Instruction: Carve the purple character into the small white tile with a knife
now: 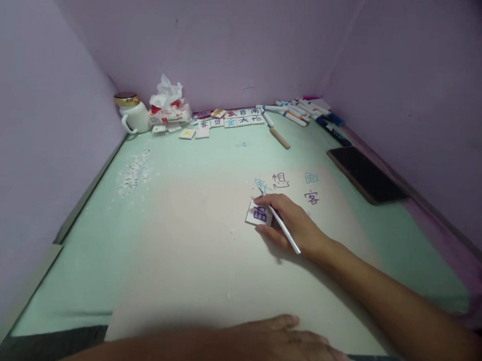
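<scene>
My right hand (pixel 293 222) has its thumb and fingertips closed at opposite edges of a small square white tile (pixel 250 218) bearing a purple character. Also in that hand is a slim white pen-like tool (pixel 288 238), slanting across the fingers with its thin dark tip pointing away; its exact kind is unclear. My left hand (pixel 300 345) lies flat at the near edge of the pale board (pixel 179 253), fingers stretched out and holding nothing. Just beyond the tile, blue and purple characters (pixel 281 180) are written on the board.
White shavings (pixel 134 171) are scattered on the green cloth (pixel 85 247) at left. Along the back stand a lidded white mug (pixel 136 117), a tissue pack (pixel 169 111), several character tiles (pixel 230 123), markers (pixel 294 118) and a wooden-handled item (pixel 279 138). A dark phone (pixel 366 173) lies right.
</scene>
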